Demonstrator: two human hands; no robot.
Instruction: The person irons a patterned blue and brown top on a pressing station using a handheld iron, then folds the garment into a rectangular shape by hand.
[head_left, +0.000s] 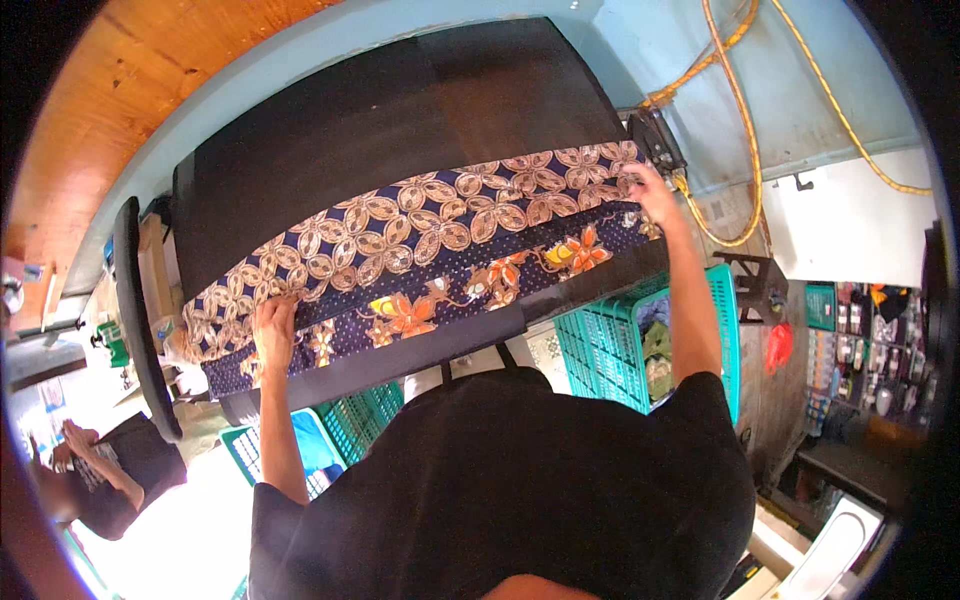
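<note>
A long batik cloth (450, 214) lies across a black-covered table (390, 97). Its far band carries tan four-petalled motifs on dark blue. The near band is dotted navy with orange and yellow flowers, and a lengthwise fold or edge runs between the two bands. My left hand (275, 334) grips the cloth at this line, close to its left end, with the fingers curled down. At the far right end my right hand (649, 191) is over the cloth with bent fingers; whether they pinch it is unclear.
Green plastic baskets stand below the table's near edge, one (600, 349) at right with clothes, another (330, 435) at left. A yellow hose (754, 150) hangs by the blue wall. A dark padded board (139, 315) juts out at left. Another person (124, 472) is farther left.
</note>
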